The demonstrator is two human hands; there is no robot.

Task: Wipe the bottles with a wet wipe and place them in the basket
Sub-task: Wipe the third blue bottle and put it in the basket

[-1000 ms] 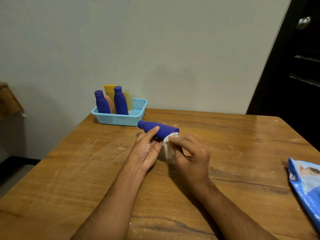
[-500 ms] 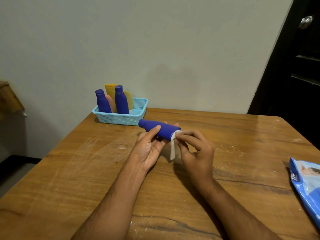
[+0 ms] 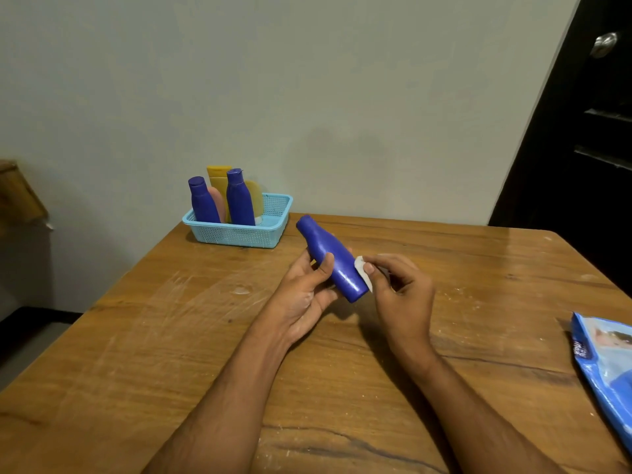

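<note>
My left hand (image 3: 304, 295) grips a dark blue bottle (image 3: 337, 265) above the table, tilted with its cap end pointing up and away to the left. My right hand (image 3: 400, 295) pinches a small white wet wipe (image 3: 361, 271) and presses it against the bottle's lower right side; most of the wipe is hidden by the fingers. A light blue mesh basket (image 3: 273, 230) stands at the table's far left edge. Inside it stand two blue bottles (image 3: 239, 200), a yellow tube (image 3: 219, 183) and a pink item.
The wooden table (image 3: 171, 336) shows pale smears on its left half. A blue wet-wipe pack (image 3: 605, 367) lies at the right edge. A wall runs behind the table and a dark door (image 3: 588, 131) stands at the right.
The bottle has swung from nearly level to steeply tilted, its base now toward me. The wipe, hanging loose before, is now bunched against the bottle's side under my right fingers.
</note>
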